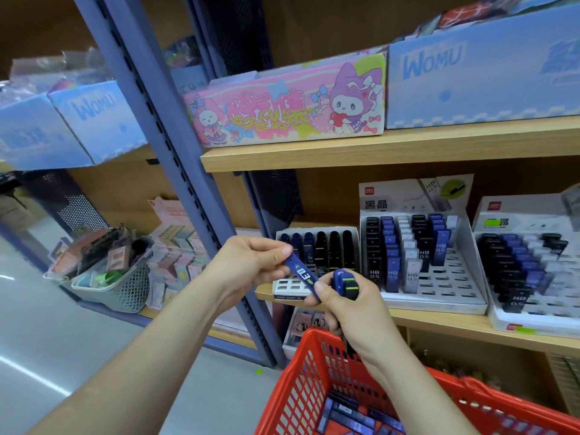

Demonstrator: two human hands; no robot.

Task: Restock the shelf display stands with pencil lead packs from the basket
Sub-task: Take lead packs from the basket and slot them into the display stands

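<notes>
My left hand pinches the top end of a blue pencil lead pack marked 0.3. The thumb of my right hand touches that pack's lower end. My right hand also grips other packs, blue and black with a green stripe. Both hands hover in front of a small white display stand holding upright blue and black packs. A red basket below my right arm holds several loose blue packs.
Two larger white HB 0.5 lead stands sit to the right on the wooden shelf. A blue upright post divides the shelving. A grey basket of goods is on the left. Boxes fill the shelf above.
</notes>
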